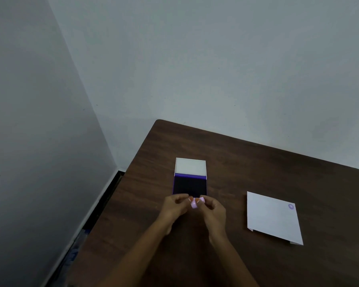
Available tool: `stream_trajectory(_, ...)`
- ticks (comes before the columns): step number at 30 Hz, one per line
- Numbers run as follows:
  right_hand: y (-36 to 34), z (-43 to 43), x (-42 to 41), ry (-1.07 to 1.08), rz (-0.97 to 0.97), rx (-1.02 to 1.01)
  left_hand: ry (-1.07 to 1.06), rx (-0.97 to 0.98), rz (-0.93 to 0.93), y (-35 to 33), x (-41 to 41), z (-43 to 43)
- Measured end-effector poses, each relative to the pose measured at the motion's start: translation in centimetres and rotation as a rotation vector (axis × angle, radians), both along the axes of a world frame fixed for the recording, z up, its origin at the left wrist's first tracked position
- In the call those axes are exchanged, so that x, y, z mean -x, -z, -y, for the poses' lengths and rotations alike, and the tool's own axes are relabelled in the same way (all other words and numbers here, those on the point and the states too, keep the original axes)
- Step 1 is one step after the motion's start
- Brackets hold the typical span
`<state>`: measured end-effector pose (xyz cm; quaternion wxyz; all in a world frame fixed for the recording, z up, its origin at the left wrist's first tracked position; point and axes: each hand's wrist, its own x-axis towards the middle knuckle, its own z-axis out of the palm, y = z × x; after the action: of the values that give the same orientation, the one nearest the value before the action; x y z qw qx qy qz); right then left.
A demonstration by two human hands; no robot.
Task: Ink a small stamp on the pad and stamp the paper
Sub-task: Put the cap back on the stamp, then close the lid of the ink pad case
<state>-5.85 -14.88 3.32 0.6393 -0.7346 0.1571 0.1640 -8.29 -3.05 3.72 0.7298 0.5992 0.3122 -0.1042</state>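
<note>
A small pale pink stamp (194, 204) is pinched between the fingertips of both hands, just in front of the ink pad. My left hand (174, 207) holds its left side and my right hand (212, 210) its right side. The ink pad (190, 186) lies open on the table, dark purple inside, with its white lid (190, 166) tilted up behind it. A white sheet of paper (272, 217) lies to the right and carries one round purple stamp mark (291, 206) near its far right corner.
The dark wooden table (257, 162) stands in a room corner, its far edge against a grey wall. The table's left edge drops to the floor along the left wall. The paper's near corners are folded up slightly.
</note>
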Motion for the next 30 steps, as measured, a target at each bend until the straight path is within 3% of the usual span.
stream_trajectory(5, 1.3, -0.6, -0.3, -0.233, 0.213, 0.273, -0.198, -0.122, -0.011, 0.8, -0.6, -1.9)
stream_trajectory(13, 4.0, -0.9, 0.0, -0.538, 0.268, 0.554, -0.241, -0.232, -0.014, 1.9, -1.1, -3.2)
stream_trajectory(19, 4.1, -0.8, 0.0, -0.501, 0.196, 0.439, -0.259, -0.295, 0.014, 2.3, -1.9, -3.2)
stream_trajectory(25, 0.7, 0.2, -3.0, -0.052, 0.224, 0.187, -0.244, -0.494, 0.023, 2.1, -4.4, -3.9)
stream_trajectory(30, 0.3, -0.6, -9.2, -0.122, 0.216, 0.271, -0.214, -0.556, 0.029, 1.6, -7.7, -4.6)
